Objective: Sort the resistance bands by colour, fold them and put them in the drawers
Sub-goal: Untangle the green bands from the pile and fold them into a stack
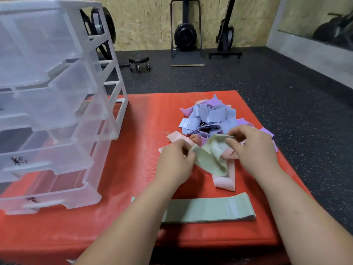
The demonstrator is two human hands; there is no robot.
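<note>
A light green resistance band (211, 158) hangs crumpled between my two hands above the red mat (133, 169). My left hand (174, 159) pinches its left end and my right hand (252, 148) pinches its upper right end. Behind them lies a loose pile of blue-grey bands (208, 119) mixed with purple bands (267, 132), and pink bands (224, 181) spread at the pile's front. A flat stack of green bands (210, 210) lies near the mat's front edge, partly under my left forearm. The clear plastic drawer unit (47, 111) stands at the left with its drawers pulled partly out.
The red mat sits on a dark speckled gym floor (286, 88). A small black wheeled stool (139, 63) and black exercise machines (186, 35) stand by the wooden back wall. A mirror (324, 25) runs along the right wall.
</note>
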